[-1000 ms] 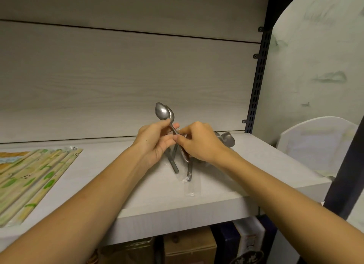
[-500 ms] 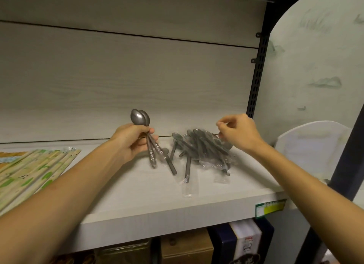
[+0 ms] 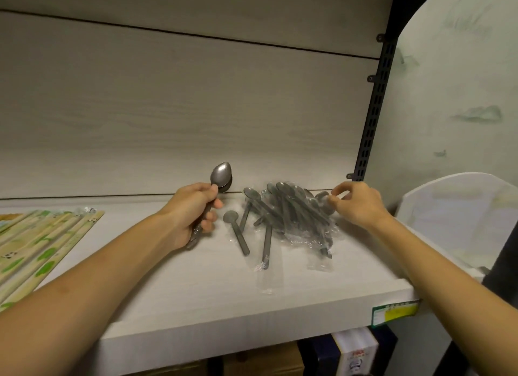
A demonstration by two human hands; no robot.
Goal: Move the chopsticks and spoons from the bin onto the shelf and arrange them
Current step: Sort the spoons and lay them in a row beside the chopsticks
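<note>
At the far left of the shelf [image 3: 196,297] lie the wrapped chopsticks [image 3: 36,246], fanned flat and well apart from both hands. The left hand [image 3: 190,210] is clenched around the handles of a few held spoons [image 3: 221,176] — bowls upright above the thumb. Just right of it one loose spoon [image 3: 236,231] lies flat, then the pile of wrapped spoons [image 3: 291,213]. The right hand [image 3: 356,204] pinches at the pile's right edge — whether it actually grips a spoon, I cannot tell.
</note>
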